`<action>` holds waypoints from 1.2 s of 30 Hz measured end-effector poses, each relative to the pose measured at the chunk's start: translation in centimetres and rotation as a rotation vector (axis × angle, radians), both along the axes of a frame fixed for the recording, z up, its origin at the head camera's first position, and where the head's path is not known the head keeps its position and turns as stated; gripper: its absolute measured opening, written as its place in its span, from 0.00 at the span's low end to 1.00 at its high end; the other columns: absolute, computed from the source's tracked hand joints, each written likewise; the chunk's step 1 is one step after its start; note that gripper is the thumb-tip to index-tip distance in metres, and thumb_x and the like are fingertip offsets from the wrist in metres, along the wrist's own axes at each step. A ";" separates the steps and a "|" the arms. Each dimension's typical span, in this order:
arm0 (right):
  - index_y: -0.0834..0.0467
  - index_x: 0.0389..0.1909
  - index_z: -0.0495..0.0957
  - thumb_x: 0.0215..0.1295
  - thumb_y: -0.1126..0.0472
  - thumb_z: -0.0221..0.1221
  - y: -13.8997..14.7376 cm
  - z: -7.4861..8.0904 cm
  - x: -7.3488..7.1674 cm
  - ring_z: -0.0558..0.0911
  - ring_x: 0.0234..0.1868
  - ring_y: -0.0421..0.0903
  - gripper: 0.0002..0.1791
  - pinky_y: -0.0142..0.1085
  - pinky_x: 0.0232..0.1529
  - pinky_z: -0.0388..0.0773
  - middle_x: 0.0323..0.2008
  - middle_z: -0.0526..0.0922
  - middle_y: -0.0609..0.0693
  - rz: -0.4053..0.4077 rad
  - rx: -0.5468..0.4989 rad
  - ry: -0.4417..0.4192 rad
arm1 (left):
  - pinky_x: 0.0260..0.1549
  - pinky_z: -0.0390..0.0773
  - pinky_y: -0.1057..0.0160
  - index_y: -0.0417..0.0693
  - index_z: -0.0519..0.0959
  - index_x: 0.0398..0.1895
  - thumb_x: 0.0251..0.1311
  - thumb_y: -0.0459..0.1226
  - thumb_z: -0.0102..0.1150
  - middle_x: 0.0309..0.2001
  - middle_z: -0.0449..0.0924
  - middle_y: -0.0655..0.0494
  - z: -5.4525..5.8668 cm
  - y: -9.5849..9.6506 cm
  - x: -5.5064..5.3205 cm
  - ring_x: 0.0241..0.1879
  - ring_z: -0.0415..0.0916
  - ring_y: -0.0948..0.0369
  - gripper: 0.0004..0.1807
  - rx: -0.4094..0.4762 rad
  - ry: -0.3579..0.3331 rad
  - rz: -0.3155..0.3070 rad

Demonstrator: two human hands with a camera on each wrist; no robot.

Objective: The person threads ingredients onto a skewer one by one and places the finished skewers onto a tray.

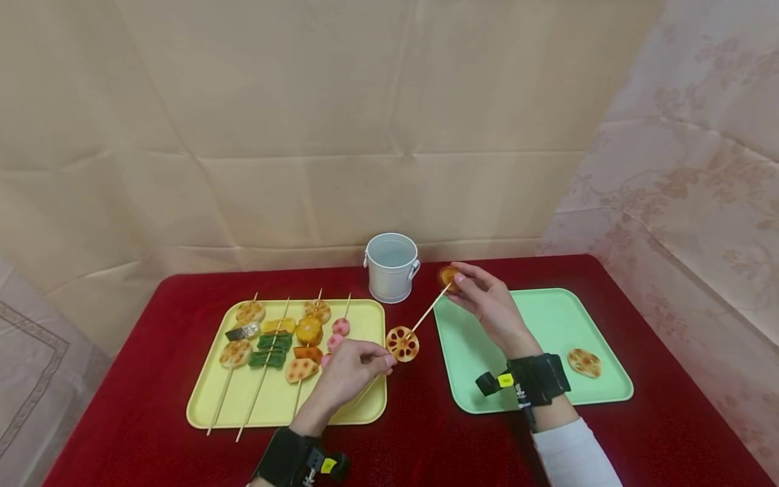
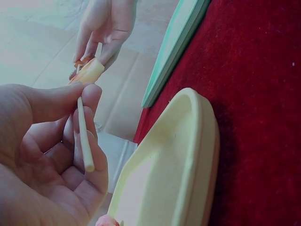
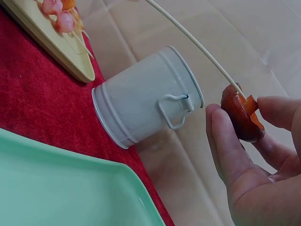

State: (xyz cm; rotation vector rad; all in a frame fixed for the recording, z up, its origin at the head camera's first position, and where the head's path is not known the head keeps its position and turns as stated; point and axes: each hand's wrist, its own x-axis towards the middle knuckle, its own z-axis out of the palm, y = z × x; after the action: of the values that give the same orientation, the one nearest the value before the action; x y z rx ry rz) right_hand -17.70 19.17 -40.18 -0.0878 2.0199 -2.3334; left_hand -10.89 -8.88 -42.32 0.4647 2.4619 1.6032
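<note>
In the head view my left hand (image 1: 349,375) pinches a thin wooden skewer (image 1: 431,310) between thumb and forefinger, just below a lotus root slice (image 1: 402,344) threaded on it. The skewer's blunt lower end shows in the left wrist view, beneath the fingertips. My right hand (image 1: 494,312) holds a round, glossy brown food piece (image 3: 231,112) with an orange notch, gripped between thumb and fingers. At that notch the skewer's upper tip meets the piece. Both hands are raised above the table, between the two trays.
At left, a yellow tray (image 1: 197,406) bears several loaded skewers. A white metal bucket (image 1: 391,281) stands at the back middle. The green tray (image 1: 462,358) on the right holds another lotus root slice (image 1: 584,363). A red cloth (image 1: 420,433) covers the table.
</note>
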 end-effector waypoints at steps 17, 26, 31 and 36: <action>0.63 0.69 0.72 0.74 0.56 0.63 -1.3 0.2 0.6 0.84 0.54 0.52 0.27 0.39 0.53 0.82 0.60 0.76 0.62 0.028 0.125 0.009 | 0.34 0.79 0.67 0.39 0.89 0.39 0.67 0.36 0.67 0.30 0.88 0.53 0.0 0.1 -0.1 0.34 0.86 0.54 0.08 0.026 -0.009 0.023; 0.64 0.65 0.74 0.73 0.54 0.64 -2.1 0.0 0.8 0.84 0.54 0.52 0.26 0.38 0.54 0.82 0.59 0.80 0.62 0.059 0.164 -0.018 | 0.32 0.78 0.67 0.39 0.89 0.38 0.67 0.35 0.66 0.30 0.89 0.52 -0.1 0.1 -0.1 0.35 0.87 0.52 0.07 0.046 0.011 0.040; 0.64 0.63 0.75 0.73 0.53 0.65 -2.7 -0.2 0.9 0.85 0.53 0.52 0.26 0.39 0.54 0.82 0.56 0.81 0.61 0.084 0.199 -0.028 | 0.30 0.77 0.68 0.39 0.89 0.36 0.67 0.35 0.67 0.29 0.88 0.53 -0.1 0.2 -0.2 0.33 0.87 0.53 0.07 0.036 0.042 0.053; 0.64 0.62 0.77 0.72 0.52 0.66 -3.4 -0.4 1.0 0.85 0.53 0.53 0.25 0.40 0.54 0.82 0.55 0.83 0.60 0.124 0.221 -0.031 | 0.30 0.78 0.67 0.39 0.89 0.37 0.68 0.35 0.66 0.29 0.88 0.53 0.0 0.1 -0.2 0.34 0.87 0.52 0.07 0.030 0.062 0.059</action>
State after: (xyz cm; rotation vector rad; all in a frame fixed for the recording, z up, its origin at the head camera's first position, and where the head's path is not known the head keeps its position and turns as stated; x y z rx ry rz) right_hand -16.68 15.80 -40.57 -0.1601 2.1742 -2.0137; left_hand -11.10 -8.75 -42.32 0.4573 2.5220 1.6756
